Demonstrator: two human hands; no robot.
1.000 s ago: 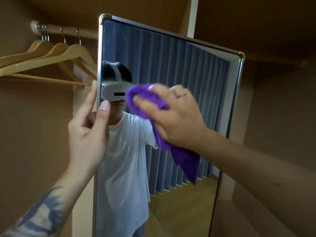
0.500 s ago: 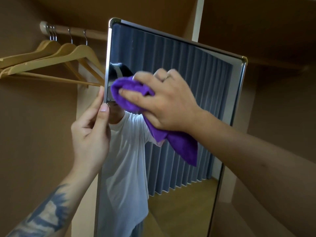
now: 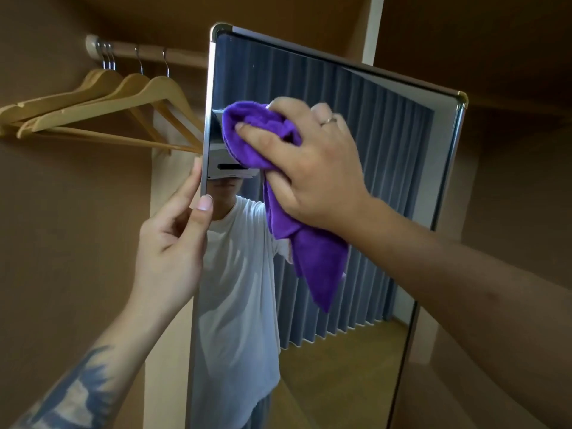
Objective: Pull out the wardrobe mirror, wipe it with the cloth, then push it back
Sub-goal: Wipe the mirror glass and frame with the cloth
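Against the upper left part of the wardrobe mirror (image 3: pixel 365 187), the right hand (image 3: pixel 312 168) presses a bunched purple cloth (image 3: pixel 257 134) onto the glass, fingers curled over the wad and the thumb clamped across its front. A loose tail of the cloth hangs down below the wrist, lying over the glass. A ring shows on one finger of this hand.

Compared with half a second ago, the right hand and the cloth sit slightly higher on the mirror and closer to its top left corner; a second ago they were lower still, near the middle of the glass. The wad now nearly reaches the mirror's left frame edge.

The left hand (image 3: pixel 173 239) pinches that left frame edge just below the cloth, its thumb lying on the front of the glass and its forefinger stretched up along the outer side of the frame. Its grip on the edge is the same as in both earlier frames. A tattoo covers the left forearm.

The mirror stands pulled out from the wardrobe, upright, its metal frame angled toward the viewer, and it reflects a person in a white T-shirt and grey-blue pleated curtains.

To the left of the mirror, wooden coat hangers (image 3: pixel 102 103) hang from a clothes rail (image 3: pixel 148 54), which runs behind the mirror's top left corner.
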